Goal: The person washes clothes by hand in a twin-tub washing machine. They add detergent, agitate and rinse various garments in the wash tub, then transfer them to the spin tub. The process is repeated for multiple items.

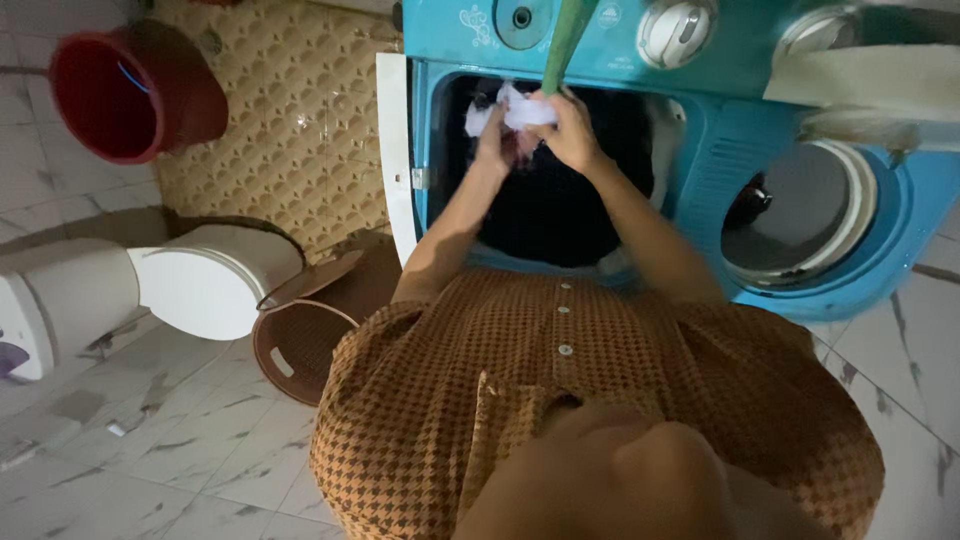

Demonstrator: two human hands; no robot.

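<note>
I am gripping a white cloth (525, 110) with my left hand (494, 140) and right hand (572, 130), both closed on it, above the open tub (560, 200). It could be slipping back into the dark load (my hold looks bunched).

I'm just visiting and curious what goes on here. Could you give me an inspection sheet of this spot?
Surface: pale marbled floor tiles; patterned mat beside the washer.
Job's things: blue twin-tub washer, wash tub open and dark inside; white cloth held over it; green strip hanging down to the hands.
Clutter: brown basket on the floor, red bucket.
Hands: left hand and right hand both grip the cloth.
Cables: nothing seen.
Surroundings: white toilet to one side; spin tub open.
</note>
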